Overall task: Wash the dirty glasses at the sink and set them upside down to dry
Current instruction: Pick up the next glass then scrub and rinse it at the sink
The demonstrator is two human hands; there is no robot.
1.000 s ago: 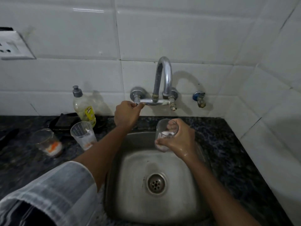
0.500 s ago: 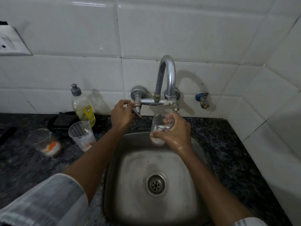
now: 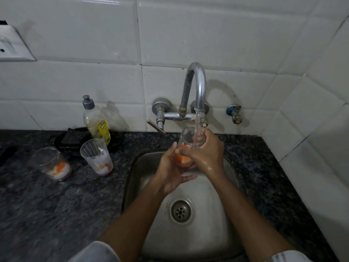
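I hold a clear glass (image 3: 186,136) with orange residue at its bottom over the steel sink (image 3: 213,231), under the chrome tap (image 3: 196,86). Water runs from the spout into the glass mouth. My right hand (image 3: 206,151) grips the glass from the right side. My left hand (image 3: 171,173) cups its base from below and left. Two other dirty glasses stand upright on the dark counter to the left: a ribbed one (image 3: 97,156) near the sink and a tilted-looking one (image 3: 50,163) further left, both with orange and white residue.
A dish soap bottle (image 3: 95,121) and a dark scrub pad (image 3: 72,138) on a black dish sit against the tiled wall. The tap lever (image 3: 155,126) juts out left. A small valve (image 3: 234,114) is on the wall right. A socket plate (image 3: 11,44) is top left.
My left hand let go of the tap lever and came down to the glass base. Water now flows into the glass, and orange residue shows inside it.
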